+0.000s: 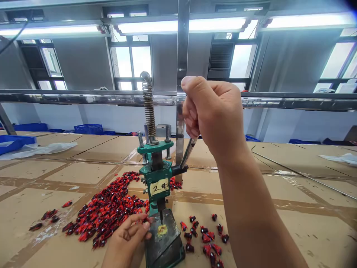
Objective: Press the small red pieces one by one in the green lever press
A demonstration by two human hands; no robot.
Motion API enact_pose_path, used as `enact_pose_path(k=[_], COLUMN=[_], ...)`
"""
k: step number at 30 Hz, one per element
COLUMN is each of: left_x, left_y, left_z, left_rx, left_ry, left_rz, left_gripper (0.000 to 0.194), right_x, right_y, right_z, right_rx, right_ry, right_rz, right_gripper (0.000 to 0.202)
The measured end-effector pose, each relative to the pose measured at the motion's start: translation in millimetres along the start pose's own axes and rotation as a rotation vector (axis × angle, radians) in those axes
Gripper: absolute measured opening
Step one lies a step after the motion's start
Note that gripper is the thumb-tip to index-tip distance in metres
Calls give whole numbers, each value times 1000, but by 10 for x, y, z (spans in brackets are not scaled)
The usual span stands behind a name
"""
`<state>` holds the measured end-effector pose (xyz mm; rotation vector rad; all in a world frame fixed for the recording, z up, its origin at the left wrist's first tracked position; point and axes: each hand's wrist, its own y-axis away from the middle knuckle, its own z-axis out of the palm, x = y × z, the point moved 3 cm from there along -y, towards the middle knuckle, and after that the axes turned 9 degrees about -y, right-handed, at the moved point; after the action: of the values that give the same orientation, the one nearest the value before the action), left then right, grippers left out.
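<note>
A green hand press (158, 160) with a tall coil spring and a "2 #" label stands on the cardboard-covered table. My right hand (216, 111) is wrapped round its metal lever (189, 152), raised on the right side. Low beside the press base (164, 247), my left hand (129, 236) is closed, thumb and fingers pinching a small red and black part (146, 219), mostly hidden by the fingertips. The thin punch pin (161, 217) points down over a small yellow holder (162, 230) on the base. My left fingertips are just left of that holder.
A large heap of red and black parts (111, 208) lies left of the press, with a looser group (206, 238) to its right. A steel post (182, 56) rises behind it. Blue trays (87, 129) line the back; a thin rod (301, 172) lies at right.
</note>
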<state>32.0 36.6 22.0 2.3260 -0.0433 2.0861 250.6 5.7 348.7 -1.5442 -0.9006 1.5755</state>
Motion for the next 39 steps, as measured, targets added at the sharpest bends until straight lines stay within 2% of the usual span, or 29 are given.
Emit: enact_pose_path(k=[3, 8, 11, 14, 21, 33, 36, 39], left_x=[-44, -66, -60, -59, -95, -59, -88, -94], left_y=[-4, 10, -8, -37, -64, -68, -73, -73], left_z=[85, 155, 175, 196, 287, 391, 396, 408], left_rx=[60, 272, 278, 236, 187, 153, 138, 130], left_ry=[-177, -668, -867, -906, -766, -713, -704, -718], left_rz=[106, 465, 593, 559, 376, 339, 295, 249], left_gripper=[57, 48, 39, 35, 34, 34, 32, 30], right_x=[-6, -7, -14, -11, 11, -21, -135, -278], right_y=[2, 12, 12, 11, 13, 34, 207, 661], right_z=[9, 28, 35, 27, 16, 23, 8, -105], right_rx=[-8, 21, 10, 2, 16, 16, 39, 116], right_ry=[-21, -87, -129, -163, -153, -162, -135, -31], right_rz=[-27, -53, -73, -83, -58, -7, -5, -31], right_gripper=[48, 51, 54, 56, 55, 52, 52, 50])
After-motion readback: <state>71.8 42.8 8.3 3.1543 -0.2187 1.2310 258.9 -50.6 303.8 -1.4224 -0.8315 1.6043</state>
